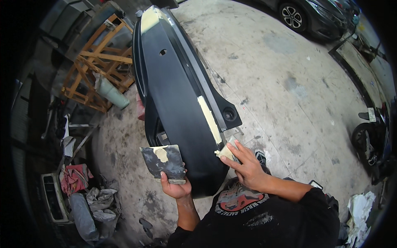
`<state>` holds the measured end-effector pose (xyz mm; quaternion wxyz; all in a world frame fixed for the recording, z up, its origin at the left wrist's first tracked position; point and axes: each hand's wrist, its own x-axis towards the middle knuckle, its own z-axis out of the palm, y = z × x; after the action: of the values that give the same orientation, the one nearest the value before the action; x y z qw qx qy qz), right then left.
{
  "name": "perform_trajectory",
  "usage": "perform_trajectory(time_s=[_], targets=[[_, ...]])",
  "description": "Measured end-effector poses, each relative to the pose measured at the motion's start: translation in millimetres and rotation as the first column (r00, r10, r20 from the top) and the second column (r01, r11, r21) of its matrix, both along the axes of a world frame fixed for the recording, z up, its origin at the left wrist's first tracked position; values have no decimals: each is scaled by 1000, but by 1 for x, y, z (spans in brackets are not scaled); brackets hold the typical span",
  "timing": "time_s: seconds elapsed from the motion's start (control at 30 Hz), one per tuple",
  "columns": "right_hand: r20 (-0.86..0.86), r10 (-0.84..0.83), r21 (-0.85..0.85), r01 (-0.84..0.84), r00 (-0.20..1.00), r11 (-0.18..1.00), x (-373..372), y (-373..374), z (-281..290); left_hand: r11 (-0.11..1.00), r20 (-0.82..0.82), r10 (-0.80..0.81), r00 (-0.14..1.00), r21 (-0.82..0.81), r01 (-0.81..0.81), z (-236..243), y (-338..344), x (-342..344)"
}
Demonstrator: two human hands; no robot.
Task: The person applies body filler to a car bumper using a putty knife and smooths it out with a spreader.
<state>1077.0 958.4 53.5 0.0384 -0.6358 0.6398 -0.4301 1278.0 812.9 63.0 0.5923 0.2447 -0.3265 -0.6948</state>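
Note:
A long black car bumper [178, 87] stretches away in front of me, with a cream strip of body filler [209, 118] along its right edge and another cream patch [151, 20] at the far end. My left hand [177, 188] grips a dark, smeared mixing board [169, 165] from below, thumb on its near edge; a dab of cream filler [161, 154] lies on it. My right hand [247, 167] pinches a pale flat filler spreader [230, 152] against the bumper's right edge, at the strip's near end. A bit of filler shows at the spreader's left corner.
A wooden frame [101, 62] and a greenish roll [112, 93] stand left of the bumper. Crumpled plastic [101, 202] and a red cloth [75, 178] lie at lower left. A dark car [314, 16] is parked at far right, a motorcycle [372, 136] nearer. White crumpled sheeting [359, 217] sits at lower right.

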Motion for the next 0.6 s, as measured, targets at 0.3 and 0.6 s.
perform_trajectory(time_s=[0.3, 0.6], targets=[[65, -53, -146, 62, 997, 987, -61, -82, 53, 1000, -21, 13, 1000, -14, -14, 0, 1, -3], [-63, -27, -183, 15, 998, 983, -73, -130, 39, 989, 28, 148, 989, -19, -147, -4, -1, -9]])
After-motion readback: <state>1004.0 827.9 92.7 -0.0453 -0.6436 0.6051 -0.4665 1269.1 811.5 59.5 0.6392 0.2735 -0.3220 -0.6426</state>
